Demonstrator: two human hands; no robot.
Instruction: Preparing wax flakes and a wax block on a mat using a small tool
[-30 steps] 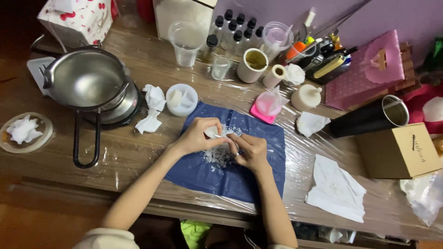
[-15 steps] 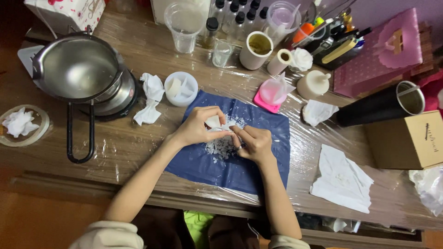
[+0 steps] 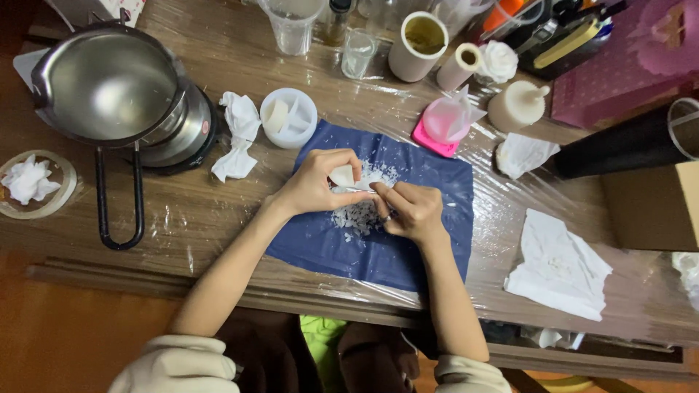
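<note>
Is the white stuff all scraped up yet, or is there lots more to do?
Partly done: a heap of white flakes already lies on the blue cloth. In hand: the left hand holds a small white lump while the right hand works at it. Left: that lump is not used up, and the metal pot looks empty.

Both bare forearms reach forward from pale rolled sleeves and converge, the left hand (image 3: 317, 185) curled with fingertips pinched together, the right hand (image 3: 411, 211) closed into a loose fist, fingertips of both hands nearly meeting.
</note>
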